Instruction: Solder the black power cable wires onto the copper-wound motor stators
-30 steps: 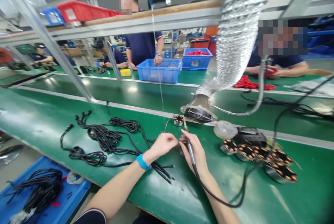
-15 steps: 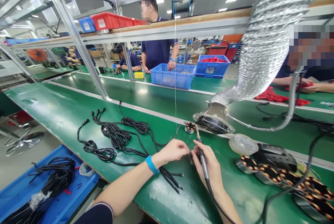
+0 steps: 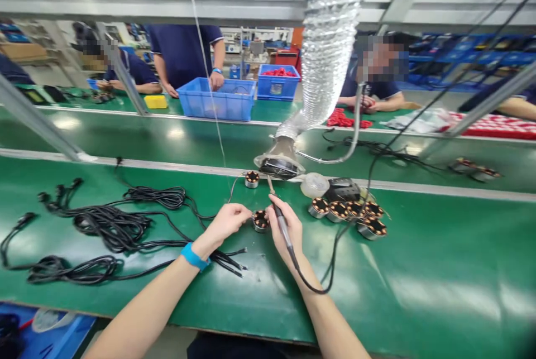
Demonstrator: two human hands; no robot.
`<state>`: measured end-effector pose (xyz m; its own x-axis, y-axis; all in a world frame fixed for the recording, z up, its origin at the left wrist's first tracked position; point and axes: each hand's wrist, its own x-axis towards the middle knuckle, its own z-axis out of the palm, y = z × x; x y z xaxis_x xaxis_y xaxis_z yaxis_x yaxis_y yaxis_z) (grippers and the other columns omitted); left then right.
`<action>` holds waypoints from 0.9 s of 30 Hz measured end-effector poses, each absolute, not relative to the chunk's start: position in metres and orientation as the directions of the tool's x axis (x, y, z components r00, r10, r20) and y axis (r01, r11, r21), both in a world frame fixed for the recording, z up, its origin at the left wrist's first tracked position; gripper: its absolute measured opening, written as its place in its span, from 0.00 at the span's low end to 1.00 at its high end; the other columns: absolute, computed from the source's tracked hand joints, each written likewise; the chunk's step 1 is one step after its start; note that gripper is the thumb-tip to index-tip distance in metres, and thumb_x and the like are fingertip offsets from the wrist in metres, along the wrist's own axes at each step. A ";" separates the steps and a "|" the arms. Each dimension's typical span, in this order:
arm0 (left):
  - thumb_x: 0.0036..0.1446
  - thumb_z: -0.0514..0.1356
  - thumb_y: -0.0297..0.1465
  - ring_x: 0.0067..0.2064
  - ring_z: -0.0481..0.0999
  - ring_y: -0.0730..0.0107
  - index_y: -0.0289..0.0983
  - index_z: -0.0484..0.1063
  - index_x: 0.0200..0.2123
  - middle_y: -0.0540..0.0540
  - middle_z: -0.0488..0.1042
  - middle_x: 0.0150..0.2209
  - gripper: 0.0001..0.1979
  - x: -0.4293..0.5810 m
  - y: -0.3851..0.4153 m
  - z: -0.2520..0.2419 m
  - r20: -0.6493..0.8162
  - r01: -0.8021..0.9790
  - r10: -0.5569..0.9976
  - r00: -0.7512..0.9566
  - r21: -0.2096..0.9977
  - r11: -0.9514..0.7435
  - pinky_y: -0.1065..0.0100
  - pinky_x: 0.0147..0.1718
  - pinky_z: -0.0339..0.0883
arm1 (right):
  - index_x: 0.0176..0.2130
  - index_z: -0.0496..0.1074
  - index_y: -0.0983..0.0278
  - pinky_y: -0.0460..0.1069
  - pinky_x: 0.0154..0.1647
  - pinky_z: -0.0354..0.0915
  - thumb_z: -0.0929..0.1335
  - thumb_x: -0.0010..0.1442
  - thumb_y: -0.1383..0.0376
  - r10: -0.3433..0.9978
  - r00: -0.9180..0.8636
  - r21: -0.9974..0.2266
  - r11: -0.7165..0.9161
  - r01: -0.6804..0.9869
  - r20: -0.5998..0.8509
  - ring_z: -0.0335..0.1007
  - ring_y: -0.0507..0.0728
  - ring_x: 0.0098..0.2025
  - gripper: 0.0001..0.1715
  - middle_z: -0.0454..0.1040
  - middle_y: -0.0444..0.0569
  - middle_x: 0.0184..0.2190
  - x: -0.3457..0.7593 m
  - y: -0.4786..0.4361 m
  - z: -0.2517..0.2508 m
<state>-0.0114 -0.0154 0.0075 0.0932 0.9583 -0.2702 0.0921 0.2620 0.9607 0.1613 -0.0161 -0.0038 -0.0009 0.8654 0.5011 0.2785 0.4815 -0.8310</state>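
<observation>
My left hand (image 3: 227,221), with a blue wristband (image 3: 193,257), is closed in a pinch beside a small motor stator (image 3: 260,220) with copper windings on the green bench; a thin solder wire (image 3: 208,88) runs down toward its fingers. My right hand (image 3: 286,233) grips a soldering iron (image 3: 278,214) like a pen, tip pointing up and away, its black cord (image 3: 330,269) looping to the right. The stator lies between both hands.
Bundles of black cables (image 3: 109,225) lie left. Another stator (image 3: 252,179) sits under the foil fume duct (image 3: 322,63). Several stators (image 3: 347,215) cluster right of a black stand (image 3: 344,187). Blue bins (image 3: 218,100) and other workers stand across the belt.
The camera has tilted down and shifted right. My hands stay together on the bench, and the stator between them now shows clearly.
</observation>
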 end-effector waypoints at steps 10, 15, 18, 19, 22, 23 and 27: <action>0.47 0.64 0.44 0.19 0.50 0.82 0.34 0.69 0.25 0.56 0.59 0.19 0.18 -0.008 -0.018 0.009 -0.260 0.119 0.963 0.069 0.961 0.251 0.74 0.18 0.41 | 0.30 0.77 0.62 0.47 0.20 0.62 0.63 0.65 0.55 0.885 0.150 -0.897 0.430 0.099 0.441 0.64 0.53 0.18 0.21 0.66 0.44 0.16 0.178 -0.029 -0.005; 0.47 0.64 0.45 0.19 0.51 0.81 0.34 0.69 0.25 0.56 0.59 0.19 0.18 -0.008 -0.018 0.007 -0.237 0.132 0.970 0.048 0.964 0.229 0.74 0.19 0.42 | 0.30 0.78 0.62 0.48 0.22 0.64 0.64 0.65 0.55 0.896 0.111 -0.902 0.420 0.099 0.429 0.67 0.55 0.20 0.20 0.64 0.43 0.14 0.177 -0.029 -0.007; 0.47 0.64 0.44 0.19 0.50 0.81 0.34 0.69 0.25 0.56 0.58 0.19 0.18 -0.008 -0.019 0.008 -0.235 0.126 0.971 0.051 0.966 0.227 0.74 0.18 0.41 | 0.30 0.78 0.62 0.48 0.22 0.64 0.64 0.65 0.56 0.902 0.082 -0.904 0.416 0.096 0.424 0.65 0.54 0.19 0.19 0.61 0.41 0.13 0.175 -0.029 -0.005; 0.47 0.64 0.44 0.19 0.50 0.81 0.33 0.69 0.25 0.56 0.58 0.19 0.18 -0.007 -0.019 0.008 -0.235 0.121 0.971 0.052 0.966 0.228 0.74 0.18 0.41 | 0.30 0.78 0.62 0.48 0.22 0.64 0.64 0.65 0.56 0.904 0.074 -0.905 0.415 0.093 0.422 0.64 0.54 0.19 0.19 0.61 0.41 0.13 0.174 -0.029 -0.005; 0.47 0.64 0.44 0.18 0.51 0.81 0.33 0.69 0.26 0.56 0.59 0.19 0.18 -0.007 -0.019 0.009 -0.242 0.105 0.969 0.053 0.966 0.235 0.74 0.18 0.42 | 0.30 0.78 0.62 0.48 0.22 0.63 0.64 0.65 0.57 0.908 0.071 -0.909 0.408 0.086 0.414 0.63 0.54 0.18 0.19 0.60 0.41 0.12 0.173 -0.029 -0.004; 0.47 0.64 0.44 0.18 0.52 0.81 0.33 0.69 0.26 0.55 0.59 0.19 0.18 -0.007 -0.019 0.010 -0.245 0.100 0.968 0.053 0.966 0.239 0.74 0.18 0.42 | 0.30 0.78 0.62 0.48 0.22 0.63 0.64 0.64 0.56 0.909 0.074 -0.911 0.404 0.083 0.410 0.64 0.54 0.18 0.19 0.61 0.41 0.13 0.173 -0.029 -0.004; 0.47 0.65 0.44 0.18 0.53 0.81 0.33 0.70 0.26 0.55 0.60 0.19 0.18 -0.007 -0.019 0.009 -0.250 0.082 0.967 0.057 0.966 0.245 0.74 0.17 0.42 | 0.30 0.78 0.62 0.46 0.19 0.59 0.65 0.64 0.56 0.913 0.097 -0.918 0.395 0.044 0.397 0.61 0.52 0.17 0.19 0.66 0.43 0.16 0.172 -0.029 -0.004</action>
